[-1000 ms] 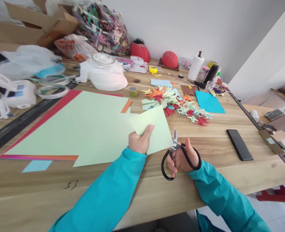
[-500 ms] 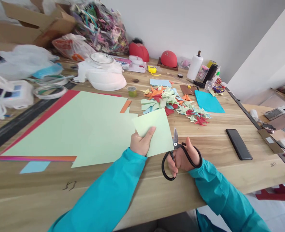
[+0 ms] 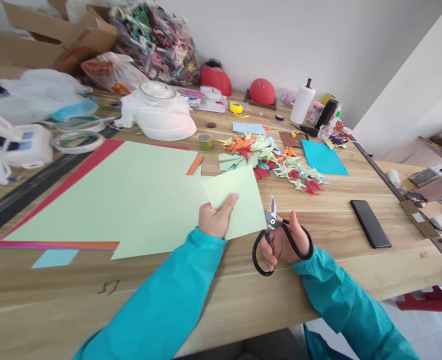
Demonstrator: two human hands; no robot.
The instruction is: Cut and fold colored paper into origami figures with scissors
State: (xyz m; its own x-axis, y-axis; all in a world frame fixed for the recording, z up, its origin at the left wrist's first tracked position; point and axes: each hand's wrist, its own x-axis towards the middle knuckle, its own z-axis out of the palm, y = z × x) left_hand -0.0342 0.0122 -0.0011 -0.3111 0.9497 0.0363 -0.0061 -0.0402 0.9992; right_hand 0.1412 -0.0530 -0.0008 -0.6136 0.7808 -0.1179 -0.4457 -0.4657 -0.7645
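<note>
My left hand [image 3: 217, 216] pinches a pale green paper square [image 3: 245, 205], thumb on top, raised over the table. In my right hand [image 3: 286, 242] is a pair of black-handled scissors [image 3: 273, 220], fingers through the loops. The blades are parted and point away from me, close to the right edge of the square; I cannot tell whether the lower blade touches it. Large pale green sheets [image 3: 131, 195] lie to the left over red and orange ones. Beyond my hands is a heap of folded paper cranes [image 3: 260, 155] in green, orange, red and blue.
A phone [image 3: 370, 223] lies to the right. A turquoise paper sheet [image 3: 325, 156] is behind the cranes, near a white bottle [image 3: 302, 104]. A thread spool [image 3: 205, 142], a yellow tape measure [image 3: 236, 107] and a white bundle [image 3: 164, 117] stand farther back. A blue paper piece [image 3: 55, 258] sits front left.
My left hand has shifted slightly left with the paper square. The scissors' blades have spread wider in my right hand, which has barely moved.
</note>
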